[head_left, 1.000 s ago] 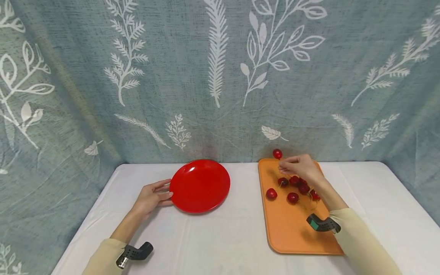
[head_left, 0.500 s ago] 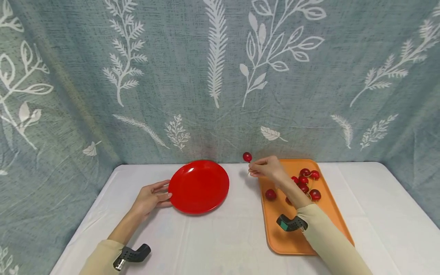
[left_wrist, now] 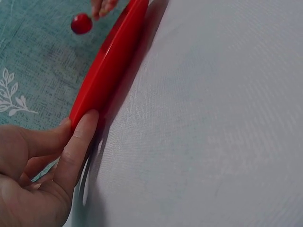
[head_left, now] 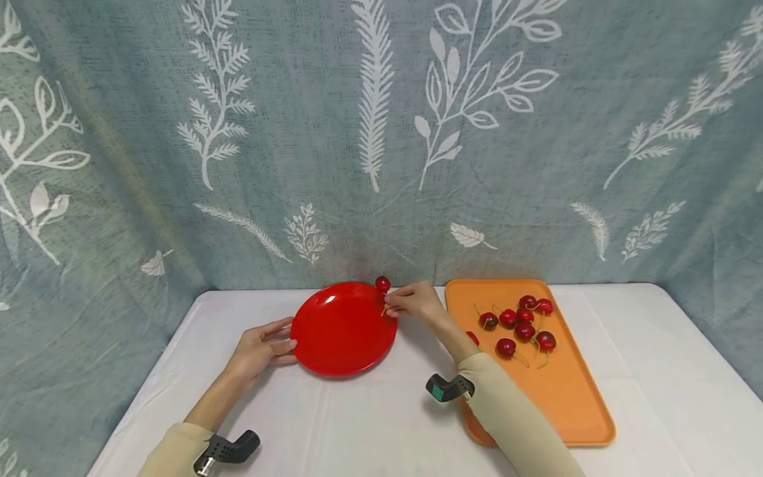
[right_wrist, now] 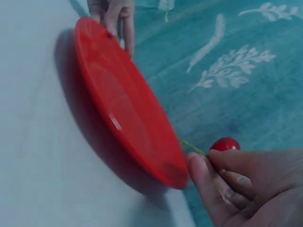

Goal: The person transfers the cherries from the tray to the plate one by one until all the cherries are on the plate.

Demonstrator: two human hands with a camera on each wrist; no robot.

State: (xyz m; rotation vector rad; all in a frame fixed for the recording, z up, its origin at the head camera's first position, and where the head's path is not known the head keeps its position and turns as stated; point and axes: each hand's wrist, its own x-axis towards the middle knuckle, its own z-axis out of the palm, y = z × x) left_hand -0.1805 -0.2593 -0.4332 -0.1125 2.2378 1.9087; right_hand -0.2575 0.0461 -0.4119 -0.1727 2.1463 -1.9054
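Note:
A glossy red plate (head_left: 344, 331) stands on the white table, left of the middle. At its left rim is my left hand (head_left: 253, 351), thumb and fingers holding the edge; the left wrist view shows the fingertips (left_wrist: 89, 118) against the plate. My right hand (head_left: 414, 301) is at the plate's upper right rim. It pinches a cherry (head_left: 383, 284) by its green stem (right_wrist: 195, 147), with the fruit above the fingertips. Several more dark red cherries (head_left: 524, 330), with stems, lie on an orange tray (head_left: 548, 411) to the right.
The right forearm crosses the tray's left edge and partly hides one cherry (head_left: 473, 338). Behind the white table (head_left: 357, 424) hangs a blue-green curtain (head_left: 298, 132) with white leaf patterns, which also closes off both sides.
My right hand has carried the cherry leftward from above the tray to the plate's right rim, uncovering cherries on the tray. The left hand stays at the plate's left rim.

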